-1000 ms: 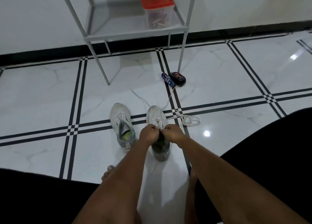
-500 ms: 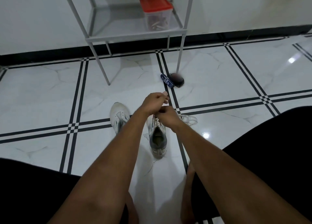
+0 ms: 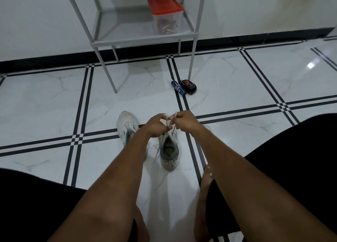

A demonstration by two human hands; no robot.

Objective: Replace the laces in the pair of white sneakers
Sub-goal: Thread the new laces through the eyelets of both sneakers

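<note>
Two bare forearms reach forward over a white tiled floor [image 3: 54, 99]. The left hand [image 3: 156, 125] and right hand [image 3: 184, 121] meet above the right sneaker [image 3: 168, 150], each pinching a white lace [image 3: 173, 130] rising from it. The other sneaker [image 3: 126, 126] lies just beside, at nine o'clock. A metal shelf [image 3: 142, 39] stands at twelve o'clock.
</note>
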